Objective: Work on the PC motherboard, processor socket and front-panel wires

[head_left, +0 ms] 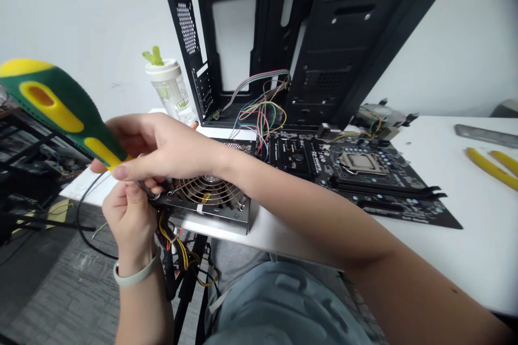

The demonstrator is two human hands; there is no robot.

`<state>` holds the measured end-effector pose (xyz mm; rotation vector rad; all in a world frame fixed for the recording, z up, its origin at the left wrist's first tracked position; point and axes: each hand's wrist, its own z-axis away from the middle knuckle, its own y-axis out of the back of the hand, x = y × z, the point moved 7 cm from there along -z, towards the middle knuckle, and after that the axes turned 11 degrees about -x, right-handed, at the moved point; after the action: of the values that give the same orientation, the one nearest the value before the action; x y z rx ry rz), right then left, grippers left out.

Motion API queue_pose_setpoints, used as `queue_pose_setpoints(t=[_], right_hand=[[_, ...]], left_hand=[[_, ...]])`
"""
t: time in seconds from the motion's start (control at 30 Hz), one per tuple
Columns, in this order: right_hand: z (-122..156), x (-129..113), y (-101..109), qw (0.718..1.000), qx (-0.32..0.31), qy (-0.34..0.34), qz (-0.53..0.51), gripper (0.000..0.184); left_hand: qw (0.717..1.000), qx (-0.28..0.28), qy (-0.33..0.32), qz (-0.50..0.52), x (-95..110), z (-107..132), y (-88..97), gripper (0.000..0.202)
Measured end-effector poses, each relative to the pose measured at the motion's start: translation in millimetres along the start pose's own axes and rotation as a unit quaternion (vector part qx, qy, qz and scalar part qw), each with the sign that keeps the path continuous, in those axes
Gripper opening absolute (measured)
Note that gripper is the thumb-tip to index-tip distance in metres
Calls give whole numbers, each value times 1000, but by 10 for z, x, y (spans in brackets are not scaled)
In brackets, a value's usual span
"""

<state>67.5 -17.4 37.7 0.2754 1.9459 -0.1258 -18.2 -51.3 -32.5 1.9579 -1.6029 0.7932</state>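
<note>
On the white desk, a black computer case stands behind a motherboard and a power supply unit. The right hand clenches a green-and-yellow screwdriver, its long axis slanting from upper left down toward the unit's left corner. The left hand, nearer that corner, pinches the shaft just beside it.

- Left hand: bare, with a smooth, flat, pale grey-green wristband circling the wrist just behind it.
- Right hand: bare, with short, trimmed fingernails.
- Right forearm: bare, running from the right hand down to the lower right corner of the view.
- Trousers: soft, pale blue-grey fabric in loose creases, below both hands, with a narrow paler strip along the edge nearest them.
</note>
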Motion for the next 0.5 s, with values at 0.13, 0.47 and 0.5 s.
queue_pose_setpoints(t=[0.13, 0.47, 0.5], right_hand=[[-5, -55, 46, 996, 51, -2, 77, 27], [72, -160, 85, 954, 120, 23, 274, 30], [73, -145, 104, 951, 128, 10, 282, 28]], left_hand=[[999, 36, -18, -21, 20, 36, 61, 33], [999, 21, 1, -45, 33, 11, 70, 28], [999, 18, -1, -39, 33, 12, 63, 31]])
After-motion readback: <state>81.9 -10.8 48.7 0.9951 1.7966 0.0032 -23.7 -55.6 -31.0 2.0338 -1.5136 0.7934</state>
